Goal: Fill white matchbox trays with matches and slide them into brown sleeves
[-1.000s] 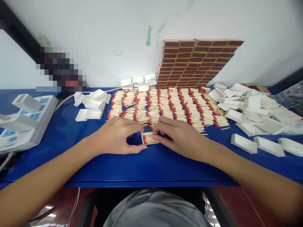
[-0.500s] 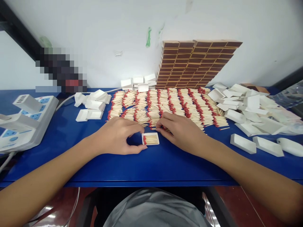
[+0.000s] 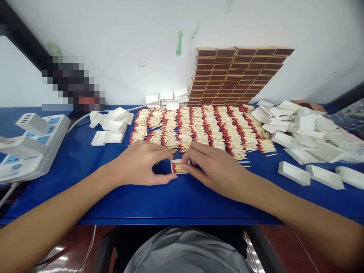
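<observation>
A small white matchbox tray (image 3: 171, 167) lies on the blue table, partly filled with red-headed matches (image 3: 178, 167). My left hand (image 3: 143, 163) grips its left end between thumb and forefinger. Over the tray's right half, my right hand (image 3: 212, 165) has its thumb and fingertips pinched together, at the pale ends of matches; how many they hold is hidden. Just behind both hands spread rows of loose matches (image 3: 187, 129), their red heads to the left.
Empty white trays (image 3: 113, 121) lie at left, more (image 3: 166, 98) by the wall, and a heap (image 3: 301, 129) at right. Stacked matchboxes (image 3: 236, 76) stand against the wall. A power strip (image 3: 54, 151) with plugs sits at far left.
My right hand has moved from the front edge of the loose matches towards me and left, onto the tray. A few matches now lie stray beside it. My left hand keeps its place.
</observation>
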Available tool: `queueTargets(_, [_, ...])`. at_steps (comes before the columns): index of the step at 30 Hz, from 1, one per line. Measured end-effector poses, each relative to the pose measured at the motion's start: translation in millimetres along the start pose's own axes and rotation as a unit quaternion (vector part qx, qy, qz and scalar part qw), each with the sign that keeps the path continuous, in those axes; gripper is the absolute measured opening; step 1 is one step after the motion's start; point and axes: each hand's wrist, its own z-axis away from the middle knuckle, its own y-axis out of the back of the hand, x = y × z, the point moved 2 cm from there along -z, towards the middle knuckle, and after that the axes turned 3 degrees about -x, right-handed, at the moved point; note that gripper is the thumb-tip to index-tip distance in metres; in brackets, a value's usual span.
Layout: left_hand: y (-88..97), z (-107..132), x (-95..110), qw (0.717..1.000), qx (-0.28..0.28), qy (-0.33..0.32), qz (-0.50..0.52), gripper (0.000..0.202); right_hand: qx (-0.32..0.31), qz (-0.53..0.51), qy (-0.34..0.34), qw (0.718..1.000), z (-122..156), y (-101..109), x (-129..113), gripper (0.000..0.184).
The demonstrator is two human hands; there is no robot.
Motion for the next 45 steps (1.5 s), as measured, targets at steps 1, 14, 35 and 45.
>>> queueTargets(1, [-0.2,0.0,-0.1,1.0,-0.001,0.003,0.002,0.029,-0.01,0.002,0.004,1.0,0.8,-1.7,-1.3,0.014])
queueTargets(14, [1.4,0.4,-0.2,1.0,-0.002,0.001,0.003,0.026,-0.045,0.09,-0.075,0.992,-5.2,-3.3,24.8,0.018])
queueTargets(35, [0.8,0.4,-0.6,1.0,-0.008,0.008,0.001,0.027,-0.055,0.085,-0.094,0.99,-6.3,-3.8,26.1,0.017])
queueTargets(45, [1.9,0.3,0.5,1.0,-0.004,0.006,-0.004,0.027,-0.056,0.078,-0.086,0.992,-6.1,-4.6,27.8,0.02])
